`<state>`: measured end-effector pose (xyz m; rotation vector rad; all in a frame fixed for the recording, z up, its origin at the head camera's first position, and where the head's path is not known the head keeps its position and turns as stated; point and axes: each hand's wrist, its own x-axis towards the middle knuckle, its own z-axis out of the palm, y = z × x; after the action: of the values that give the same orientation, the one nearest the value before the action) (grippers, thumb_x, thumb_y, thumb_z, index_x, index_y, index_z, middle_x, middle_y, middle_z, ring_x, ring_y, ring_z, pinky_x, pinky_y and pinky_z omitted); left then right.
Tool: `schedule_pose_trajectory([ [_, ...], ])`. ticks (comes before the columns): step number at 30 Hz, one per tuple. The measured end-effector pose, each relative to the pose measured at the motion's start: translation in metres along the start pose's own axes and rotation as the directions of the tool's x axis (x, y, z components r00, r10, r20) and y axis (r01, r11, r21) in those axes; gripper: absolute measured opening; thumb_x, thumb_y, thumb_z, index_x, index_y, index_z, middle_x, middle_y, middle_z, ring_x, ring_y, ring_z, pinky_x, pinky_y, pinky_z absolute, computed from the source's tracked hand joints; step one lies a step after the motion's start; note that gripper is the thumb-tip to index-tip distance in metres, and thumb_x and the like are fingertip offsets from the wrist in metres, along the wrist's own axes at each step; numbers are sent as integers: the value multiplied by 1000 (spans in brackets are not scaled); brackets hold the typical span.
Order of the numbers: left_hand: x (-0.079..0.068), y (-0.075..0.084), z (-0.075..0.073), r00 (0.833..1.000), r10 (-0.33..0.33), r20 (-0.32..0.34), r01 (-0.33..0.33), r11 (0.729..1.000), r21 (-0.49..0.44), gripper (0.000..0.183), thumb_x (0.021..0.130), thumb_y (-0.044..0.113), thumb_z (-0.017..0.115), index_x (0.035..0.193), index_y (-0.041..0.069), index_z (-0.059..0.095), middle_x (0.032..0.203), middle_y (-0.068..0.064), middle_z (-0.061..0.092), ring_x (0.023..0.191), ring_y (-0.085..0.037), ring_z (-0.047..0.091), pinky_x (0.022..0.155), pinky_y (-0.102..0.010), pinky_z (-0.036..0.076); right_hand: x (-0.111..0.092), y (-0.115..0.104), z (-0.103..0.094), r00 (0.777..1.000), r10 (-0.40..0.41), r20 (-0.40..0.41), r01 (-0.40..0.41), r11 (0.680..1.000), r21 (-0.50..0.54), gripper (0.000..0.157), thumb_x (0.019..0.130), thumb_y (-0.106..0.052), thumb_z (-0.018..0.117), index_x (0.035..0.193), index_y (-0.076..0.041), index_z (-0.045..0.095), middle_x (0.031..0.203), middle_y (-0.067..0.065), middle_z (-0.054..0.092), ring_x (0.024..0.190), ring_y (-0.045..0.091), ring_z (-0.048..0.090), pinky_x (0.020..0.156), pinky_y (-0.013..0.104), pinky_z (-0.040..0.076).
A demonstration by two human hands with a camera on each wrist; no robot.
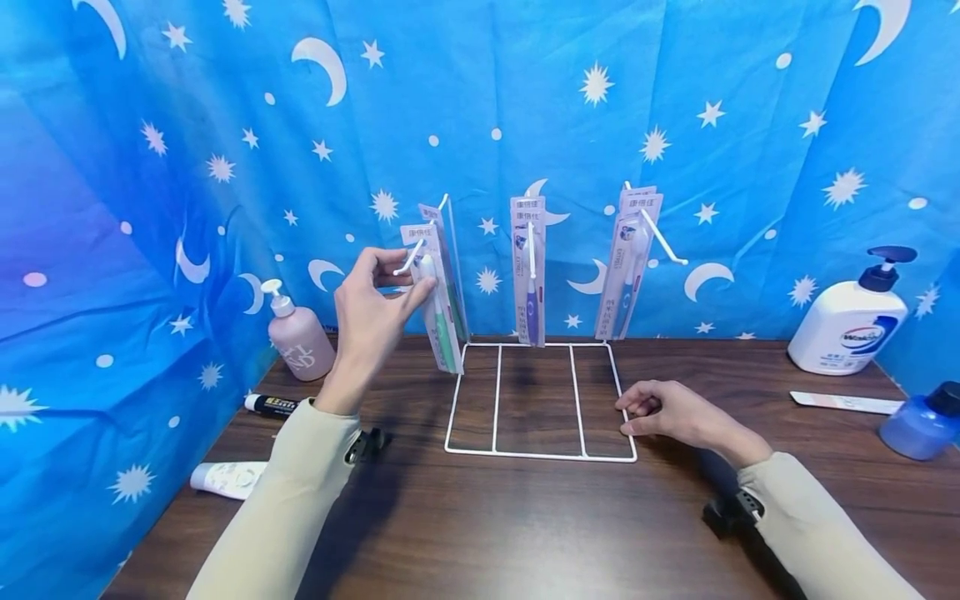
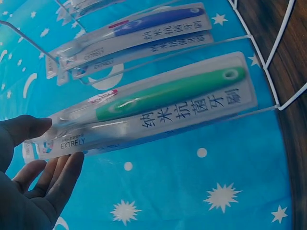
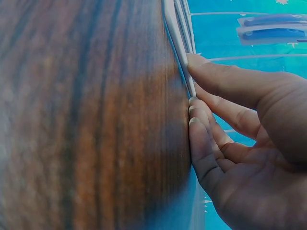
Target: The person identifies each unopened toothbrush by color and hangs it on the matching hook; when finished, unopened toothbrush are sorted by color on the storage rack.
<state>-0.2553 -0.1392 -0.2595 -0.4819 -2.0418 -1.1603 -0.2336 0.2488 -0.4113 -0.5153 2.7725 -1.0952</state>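
My left hand (image 1: 375, 308) pinches the top part of a packaged green toothbrush (image 1: 442, 333), which is at the left hook of a white wire rack (image 1: 540, 456). In the left wrist view the thumb lies at one edge of this toothbrush pack (image 2: 172, 98) and the fingers at the other. Another pack (image 1: 452, 275) hangs close behind it. At the rack's base, my right hand (image 1: 667, 412) grips the right side wire between thumb and fingers. Packaged purple toothbrushes (image 1: 532, 308) hang on the middle hook, and packaged blue ones (image 1: 627, 283) on the right hook.
Left on the wooden table (image 1: 480, 533) are a pink pump bottle (image 1: 300, 342), a black tube (image 1: 272, 405) and a white tube (image 1: 228, 479). A white pump bottle (image 1: 847, 329), a flat white strip (image 1: 846, 402) and a blue bottle (image 1: 921, 427) are right. A blue curtain (image 1: 465, 92) stands behind.
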Motion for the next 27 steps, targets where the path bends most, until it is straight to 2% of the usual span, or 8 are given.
schedule_pose_trajectory([
  [5,6,-8,7,1000,-21,7,21,999,-45,41,80,23,81,112,7,60,100,-5,66,88,-14,66,72,-23,53,0,1,0,1000,-3,-6,3,1000,5,31,81,-21,79,105,-5,68,85,1,62,78,19,53,66,27,45],
  [15,15,-16,16,1000,-18,0,18,998,-52,41,81,24,80,113,8,59,97,-4,67,86,-13,66,71,-25,54,1,-1,-1,1000,5,-4,-5,1000,-2,32,81,-23,79,106,-6,68,85,0,61,78,19,52,67,28,44],
  [27,24,-24,23,1000,-13,-12,13,999,-29,42,80,26,80,112,9,59,95,-3,68,86,-14,66,72,-26,53,0,0,-1,1000,2,5,-2,999,46,30,81,-19,79,105,-5,67,84,1,61,78,20,53,65,27,45],
])
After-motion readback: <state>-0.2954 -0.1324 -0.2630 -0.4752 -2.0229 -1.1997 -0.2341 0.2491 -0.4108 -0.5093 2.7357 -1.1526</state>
